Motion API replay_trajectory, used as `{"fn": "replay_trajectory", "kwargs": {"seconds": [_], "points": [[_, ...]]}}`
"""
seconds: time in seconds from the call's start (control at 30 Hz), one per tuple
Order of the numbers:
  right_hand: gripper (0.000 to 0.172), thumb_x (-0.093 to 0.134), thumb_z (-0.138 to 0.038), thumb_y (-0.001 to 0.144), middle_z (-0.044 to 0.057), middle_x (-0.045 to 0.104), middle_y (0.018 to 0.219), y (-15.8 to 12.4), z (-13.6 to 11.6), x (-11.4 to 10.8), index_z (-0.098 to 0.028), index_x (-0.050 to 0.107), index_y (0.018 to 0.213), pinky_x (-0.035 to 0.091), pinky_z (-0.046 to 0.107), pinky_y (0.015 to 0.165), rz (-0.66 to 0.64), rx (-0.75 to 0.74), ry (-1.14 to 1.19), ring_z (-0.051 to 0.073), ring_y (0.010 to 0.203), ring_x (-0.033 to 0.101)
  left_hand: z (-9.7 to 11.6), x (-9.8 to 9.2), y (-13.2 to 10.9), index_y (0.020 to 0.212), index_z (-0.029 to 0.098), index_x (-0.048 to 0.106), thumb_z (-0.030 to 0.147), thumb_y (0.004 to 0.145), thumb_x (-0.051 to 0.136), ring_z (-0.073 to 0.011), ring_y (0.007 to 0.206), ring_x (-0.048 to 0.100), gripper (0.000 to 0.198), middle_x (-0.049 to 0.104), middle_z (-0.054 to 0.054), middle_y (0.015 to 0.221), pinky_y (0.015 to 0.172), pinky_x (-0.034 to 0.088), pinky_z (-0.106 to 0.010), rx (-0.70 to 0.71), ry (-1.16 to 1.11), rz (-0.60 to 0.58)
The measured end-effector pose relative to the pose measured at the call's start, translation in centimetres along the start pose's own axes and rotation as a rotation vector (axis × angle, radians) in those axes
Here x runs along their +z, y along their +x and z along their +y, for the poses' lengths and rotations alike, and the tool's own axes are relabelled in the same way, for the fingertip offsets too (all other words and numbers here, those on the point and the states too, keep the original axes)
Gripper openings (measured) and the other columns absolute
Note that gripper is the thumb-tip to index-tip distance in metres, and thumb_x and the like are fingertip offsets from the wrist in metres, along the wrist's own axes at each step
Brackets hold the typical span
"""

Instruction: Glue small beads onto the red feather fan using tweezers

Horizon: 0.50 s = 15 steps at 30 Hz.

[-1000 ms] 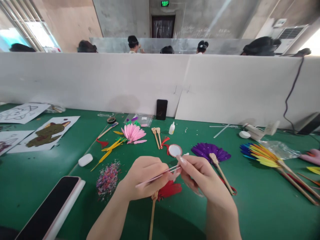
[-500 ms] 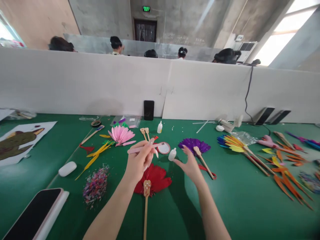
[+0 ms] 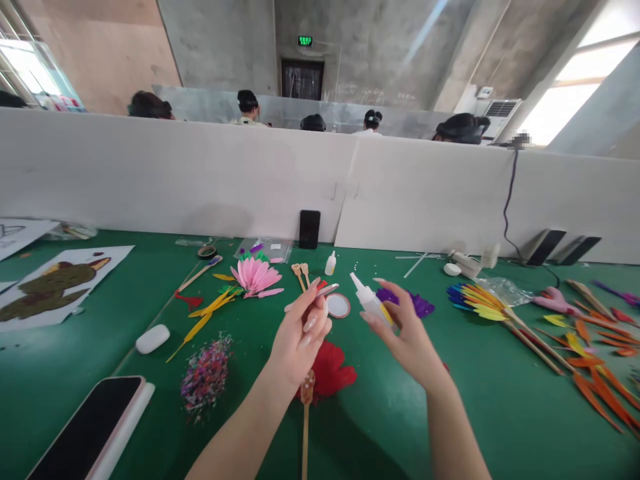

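My left hand [image 3: 300, 340] is closed on a pair of pink tweezers [image 3: 313, 297] that point up and to the right. My right hand [image 3: 407, 333] grips a small white glue bottle [image 3: 367, 299], lifted off the table with its nozzle tilted up to the left. Below and between the hands lies a red feather fan [image 3: 333, 370] on a wooden stick. A small round white lid with a red rim [image 3: 339, 305] sits just beyond the tweezers' tip. A purple feather fan [image 3: 417, 305] lies behind my right hand, partly hidden.
On the green table lie a pile of coloured sequins [image 3: 205, 375], a phone [image 3: 87, 427], a white case [image 3: 153, 339], a pink feather flower [image 3: 256, 275], a second small bottle [image 3: 330, 263] and several rainbow and orange feather fans [image 3: 505, 313] at right. A white partition [image 3: 200, 180] stands behind; other people sit beyond it.
My right hand, open half a second ago near the glue bottle on the table, has picked it up and raised it. My left hand has kept the tweezers.
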State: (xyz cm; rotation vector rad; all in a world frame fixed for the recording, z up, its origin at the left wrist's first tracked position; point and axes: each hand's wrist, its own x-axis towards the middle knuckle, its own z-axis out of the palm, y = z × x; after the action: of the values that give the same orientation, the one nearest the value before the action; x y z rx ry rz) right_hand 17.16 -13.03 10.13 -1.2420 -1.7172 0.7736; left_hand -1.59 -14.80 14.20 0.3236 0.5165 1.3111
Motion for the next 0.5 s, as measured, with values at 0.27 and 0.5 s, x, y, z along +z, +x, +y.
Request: {"fn": "replay_trajectory", "kwargs": {"seconds": [0.27,0.5], "points": [[0.017,0.071,-0.036,0.073,0.0,0.061,0.066,2.4,-7.2,-1.2,-0.021,0.064,0.075,0.03,0.023,0.041,0.315,-0.08,0.355,0.009,0.047,0.042,1.3,0.0,-1.0,0.061,0.009,0.056,0.026,0.092,0.049,0.0014,0.029,0.022,0.035,0.033,0.009,0.041,0.037,0.024,-0.015,0.08,-0.018,-0.019],[0.027,0.061,-0.046,0.08,0.006,0.06,0.089,4.9,-9.8,0.0,-0.02,0.064,0.076,0.048,0.035,0.073,0.491,-0.376,0.379,0.02,0.086,0.059,1.7,-0.3,-1.0,0.063,0.01,0.054,0.024,0.093,0.046,0.0018,0.029,0.022,0.034,0.035,0.009,0.043,0.037,0.026,-0.014,0.115,-0.065,-0.015]]}}
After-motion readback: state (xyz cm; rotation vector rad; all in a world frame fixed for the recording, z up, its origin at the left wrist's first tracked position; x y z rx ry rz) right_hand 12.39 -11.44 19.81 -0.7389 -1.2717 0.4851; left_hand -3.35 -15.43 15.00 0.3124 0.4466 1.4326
